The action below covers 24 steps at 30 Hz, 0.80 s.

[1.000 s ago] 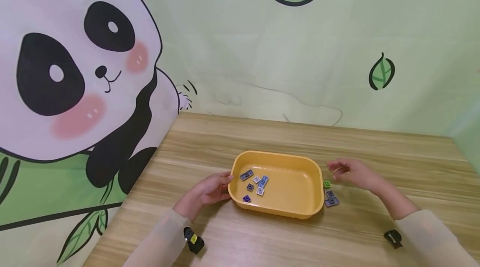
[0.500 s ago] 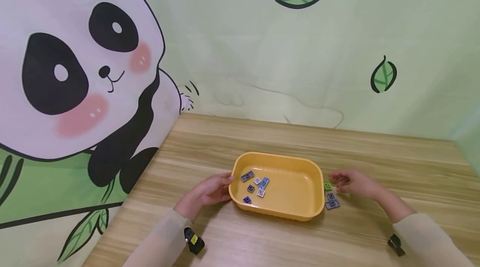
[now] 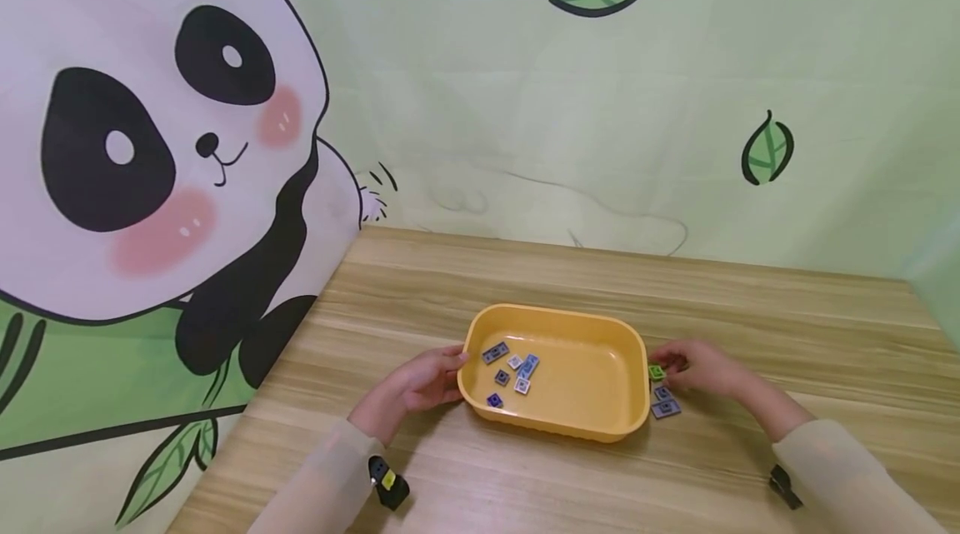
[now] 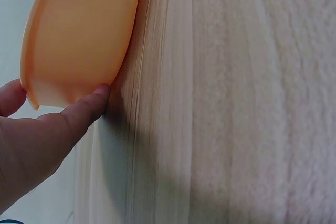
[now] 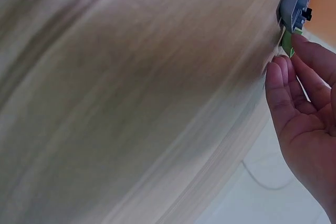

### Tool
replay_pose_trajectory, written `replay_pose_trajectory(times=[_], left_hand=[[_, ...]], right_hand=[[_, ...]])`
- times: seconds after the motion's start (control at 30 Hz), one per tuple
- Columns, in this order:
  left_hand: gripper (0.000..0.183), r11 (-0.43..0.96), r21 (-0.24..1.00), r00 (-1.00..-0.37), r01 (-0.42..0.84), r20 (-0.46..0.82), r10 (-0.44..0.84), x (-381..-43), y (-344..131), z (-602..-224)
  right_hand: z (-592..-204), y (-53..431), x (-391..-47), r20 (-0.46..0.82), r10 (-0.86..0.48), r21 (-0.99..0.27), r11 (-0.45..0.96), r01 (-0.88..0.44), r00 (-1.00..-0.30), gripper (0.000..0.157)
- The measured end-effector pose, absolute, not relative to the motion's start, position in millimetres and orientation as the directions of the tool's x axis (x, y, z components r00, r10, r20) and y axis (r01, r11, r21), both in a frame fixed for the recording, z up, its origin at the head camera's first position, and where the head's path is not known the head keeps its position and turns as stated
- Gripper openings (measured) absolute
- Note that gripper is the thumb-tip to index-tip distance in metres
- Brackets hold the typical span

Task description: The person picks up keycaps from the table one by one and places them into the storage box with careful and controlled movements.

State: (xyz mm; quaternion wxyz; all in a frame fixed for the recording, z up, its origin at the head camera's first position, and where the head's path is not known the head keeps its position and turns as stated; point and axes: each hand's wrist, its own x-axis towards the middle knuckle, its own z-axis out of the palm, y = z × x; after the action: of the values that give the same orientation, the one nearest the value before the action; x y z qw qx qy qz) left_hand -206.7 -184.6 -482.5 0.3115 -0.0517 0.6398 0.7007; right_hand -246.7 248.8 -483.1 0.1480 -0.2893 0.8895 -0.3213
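Observation:
My left hand (image 3: 429, 377) holds the left end of a yellow plastic tray (image 3: 592, 355). In the left wrist view, one finger is at the tray's rim and the thumb (image 4: 86, 111) touches low on its wall. At the tray's right side, my right hand (image 3: 697, 366) has its fingertips at a small green building brick (image 3: 657, 372). The right wrist view shows this green brick (image 5: 287, 43) between thumb and finger, close to the table. Right beside it lie a small grey brick (image 3: 663, 393) and a longer grey brick (image 3: 666, 409).
Several small bricks lie inside the tray at its left: a grey one (image 3: 495, 352), a blue one (image 3: 528, 366), a white one (image 3: 522, 386) and a dark blue one (image 3: 494, 401). A wood-grain table (image 3: 525, 476) meets a green backdrop (image 3: 480, 101) with a panda picture.
My right hand has moved down and left, from above the green brick to fingertips on it. The left hand stays at the tray's end, and the tray keeps its place.

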Motion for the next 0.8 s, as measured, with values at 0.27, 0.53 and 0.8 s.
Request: replay_pose_trajectory(times=[0.27,0.53,0.8], left_hand=[[0.058,0.014,0.864,-0.8,-0.504,-0.473,0.371,-206.8,-185.3,-480.5],[0.059,0.012,0.866,-0.8,-0.5,-0.467,0.376,-205.6,-185.3,-482.7],[0.059,0.0,0.867,-0.804,-0.498,-0.462,0.374,-206.4,-184.6,-483.8]], right_hand=[[-479.7,243.8,-246.3,-0.069,-0.625,-0.659,0.614,-0.435,-0.777,0.037],[-480.7,243.8,-243.6,-0.07,-0.62,-0.656,0.619,-0.432,-0.781,0.035],[-483.7,245.9,-243.5,-0.048,-0.611,-0.661,0.612,-0.433,-0.79,0.03]])
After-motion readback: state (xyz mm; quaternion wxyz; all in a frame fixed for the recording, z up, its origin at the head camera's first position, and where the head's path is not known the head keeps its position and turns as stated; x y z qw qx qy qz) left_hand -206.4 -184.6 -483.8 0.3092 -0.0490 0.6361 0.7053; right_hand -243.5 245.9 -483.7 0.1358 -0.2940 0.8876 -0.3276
